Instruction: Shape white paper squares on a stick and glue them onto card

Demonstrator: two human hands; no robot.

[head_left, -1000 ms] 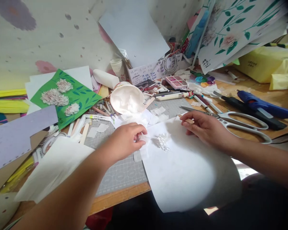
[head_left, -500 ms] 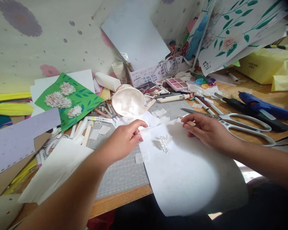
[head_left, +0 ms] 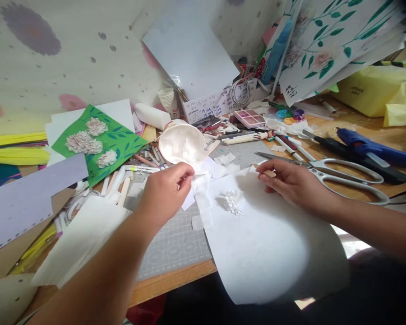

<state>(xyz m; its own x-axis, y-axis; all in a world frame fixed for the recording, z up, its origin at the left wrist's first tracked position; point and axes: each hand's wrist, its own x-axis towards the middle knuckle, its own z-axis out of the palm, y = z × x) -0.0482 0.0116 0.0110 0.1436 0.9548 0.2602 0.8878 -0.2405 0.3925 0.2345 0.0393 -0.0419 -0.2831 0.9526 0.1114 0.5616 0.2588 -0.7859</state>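
Note:
My left hand is closed in a pinch on a thin piece of white tissue paper, just left of the white sheet's upper edge. Between the thumb and fingers of my right hand is a short wooden craft stick, its far end over the sheet. The white paper sheet lies under my right hand and hangs over the table's front edge. A small crumpled white paper cluster rests on it between my hands. Behind my left hand, a white paper cup lies tipped with tissue inside.
Large scissors and a blue glue gun lie to the right. A grey cutting mat covers the table's front. Pens, paper scraps and a palette crowd the back. A green picture with paper flowers is at left.
My left hand has pulled slightly back and up from the sheet's edge, its fingers now pinching tissue paper. My right hand and the craft stick have hardly moved.

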